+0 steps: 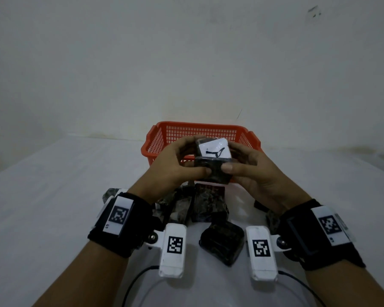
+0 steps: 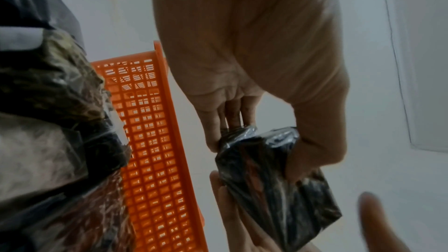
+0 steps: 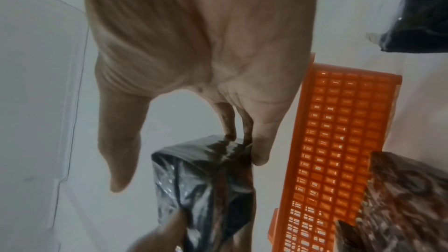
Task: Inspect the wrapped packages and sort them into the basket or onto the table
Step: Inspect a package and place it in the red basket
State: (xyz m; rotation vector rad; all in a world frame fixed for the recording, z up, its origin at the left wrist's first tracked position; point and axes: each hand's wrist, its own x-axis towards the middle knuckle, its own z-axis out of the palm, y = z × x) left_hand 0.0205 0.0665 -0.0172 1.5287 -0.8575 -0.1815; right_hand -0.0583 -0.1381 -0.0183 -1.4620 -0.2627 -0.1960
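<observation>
Both hands hold one dark plastic-wrapped package (image 1: 213,165) up in front of the orange basket (image 1: 162,134). A white label with a black mark faces up on its top. My left hand (image 1: 182,160) grips its left side, thumb on the near face. My right hand (image 1: 242,162) grips the right side the same way. The left wrist view shows fingers and thumb clamped on the package (image 2: 271,189); the right wrist view shows fingers on its far edge (image 3: 206,179). Several more wrapped packages (image 1: 208,204) lie on the table below the hands, partly hidden by my wrists.
The basket (image 2: 155,160) stands against the wall at the back of the white table (image 1: 53,196). One dark package (image 1: 222,242) lies nearest me between the wrist cameras. Black cables trail off the near edge.
</observation>
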